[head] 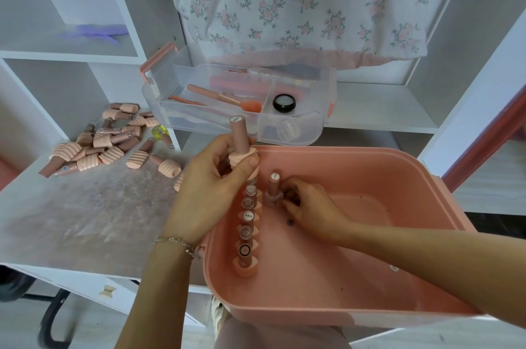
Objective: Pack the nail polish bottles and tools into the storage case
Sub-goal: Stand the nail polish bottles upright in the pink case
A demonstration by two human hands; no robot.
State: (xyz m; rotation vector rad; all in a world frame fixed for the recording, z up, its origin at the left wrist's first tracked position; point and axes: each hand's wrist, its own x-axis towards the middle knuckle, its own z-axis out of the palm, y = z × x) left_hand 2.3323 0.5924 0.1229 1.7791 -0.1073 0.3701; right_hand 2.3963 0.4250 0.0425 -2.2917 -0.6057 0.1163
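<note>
A pink storage case lies open in front of me. Along its left wall stands a row of several nail polish bottles, caps up. My left hand grips one upright pink bottle above the far end of that row. My right hand is inside the case with its fingers around the base of another upright bottle, just right of the row. A heap of several loose bottles lies on the white table at the left.
A clear plastic tray with a pink handle sits behind the case; it holds a makeup brush and a small black round jar. White shelf cubbies surround the table. A floral garment hangs above.
</note>
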